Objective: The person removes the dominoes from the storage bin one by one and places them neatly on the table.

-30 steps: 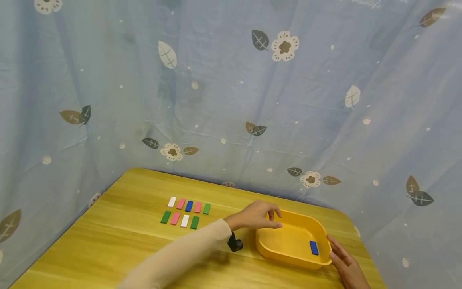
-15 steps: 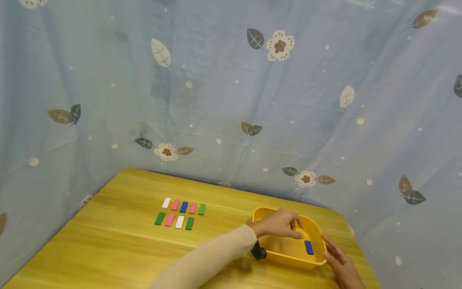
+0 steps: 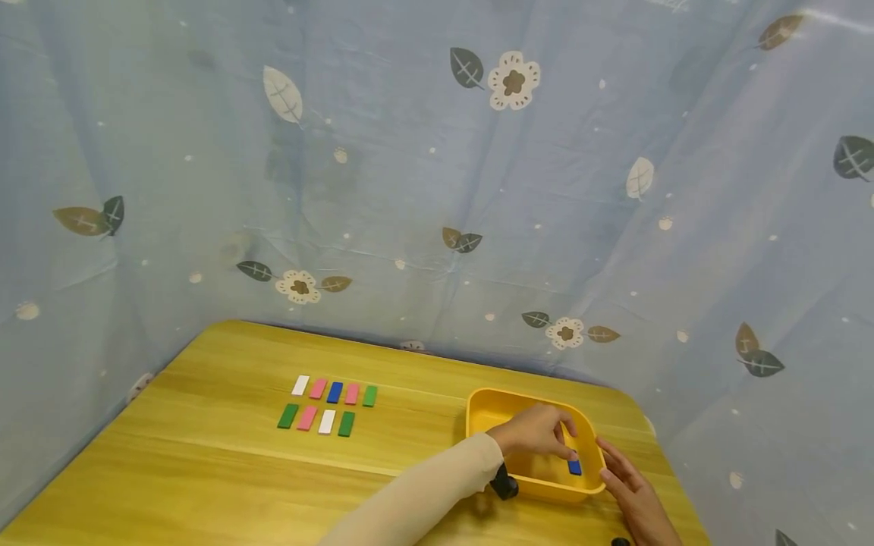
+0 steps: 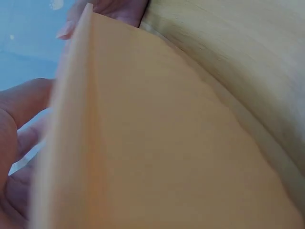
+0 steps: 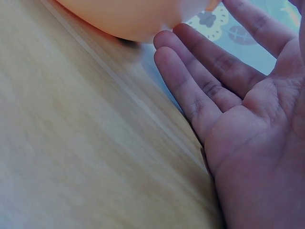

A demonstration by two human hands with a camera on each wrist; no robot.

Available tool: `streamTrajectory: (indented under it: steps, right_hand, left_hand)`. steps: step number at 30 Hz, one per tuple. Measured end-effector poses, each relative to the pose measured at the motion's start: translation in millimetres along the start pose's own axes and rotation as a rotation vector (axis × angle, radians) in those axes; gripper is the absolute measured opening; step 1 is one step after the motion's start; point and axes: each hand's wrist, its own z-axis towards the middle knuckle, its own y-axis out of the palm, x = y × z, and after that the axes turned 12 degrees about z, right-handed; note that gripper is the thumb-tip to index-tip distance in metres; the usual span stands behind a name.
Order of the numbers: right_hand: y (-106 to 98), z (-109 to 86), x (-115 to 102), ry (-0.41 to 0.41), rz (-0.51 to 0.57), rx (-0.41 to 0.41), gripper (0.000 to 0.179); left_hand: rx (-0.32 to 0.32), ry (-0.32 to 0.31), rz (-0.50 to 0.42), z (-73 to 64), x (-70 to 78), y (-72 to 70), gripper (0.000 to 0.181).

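Observation:
A yellow tray [image 3: 492, 394] stands at the right of the wooden table, with a blue block [image 3: 575, 466] lying inside near its right end. My left hand [image 3: 539, 431] reaches over the near rim into it. The left thumb tip is at the block's far end; the index finger appears apart from the block, and the other fingers are partly hidden. The tray wall [image 4: 157, 119] hides much of the left wrist view. My right hand [image 3: 635, 493] touches the tray's right end with nearly straight fingers; their tips [image 5: 167, 55] lie by the outer wall.
Left of the tray, two rows of flat blocks lie on the table, including a white block [image 3: 300, 385], a pink block [image 3: 308, 418] and a green block [image 3: 346, 424]. A blue patterned curtain [image 3: 382, 189] hangs behind the table.
The left hand has moved right and down into the tray, bringing its thumb to the blue block. The right hand stays at the tray's end. The head view has shifted slightly.

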Motion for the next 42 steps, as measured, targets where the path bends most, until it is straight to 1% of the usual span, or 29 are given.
streamTrajectory:
  steps: [3,5,7,12,17,20,24,28,33,38,42]
  right_hand:
    - [0,0.0,0,0.01,0.02,0.002,0.06]
    - [1,0.2,0,0.004,0.026,0.009,0.059]
    - [2,0.1,-1,0.005,0.035,0.012,0.059]
    - [3,-1.1,-1,0.002,0.032,0.025,0.058]
    - [3,0.1,1,0.016,0.04,0.043,0.059]
    - [3,1.1,2,0.029,0.04,0.052,0.059]
    - [2,1.1,2,0.033,0.039,0.054,0.058]
    - [1,0.5,2,0.024,0.04,0.058,0.057]
    - [3,-0.9,1,0.015,0.058,0.063,0.058]
    - [4,-1.7,0,0.034,0.053,0.064,0.059]
    - [4,-1.7,0,0.032,0.048,0.069,0.058]
  left_hand:
    - [-0.005,-0.044,-0.088,2.7,-0.6,5.4,0.033]
    - [-0.002,-0.069,-0.118,3.4,-1.2,8.6,0.034]
    - [0.006,-0.089,-0.121,3.9,-1.5,11.8,0.036]
    - [0.019,-0.117,-0.033,6.4,1.3,18.6,0.041]
    - [-0.021,-0.165,0.08,9.9,8.7,26.4,0.049]
    - [-0.041,-0.16,0.19,11.6,10.1,32.7,0.053]
    - [-0.058,-0.099,0.285,12.3,8.2,36.7,0.046]
    - [-0.075,-0.081,0.299,13.0,8.4,35.5,0.039]
    - [-0.065,-0.098,0.333,15.2,10.9,37.7,0.035]
    - [-0.052,-0.083,0.363,18.5,10.3,41.5,0.032]
    - [-0.038,-0.089,0.373,18.5,10.3,43.0,0.028]
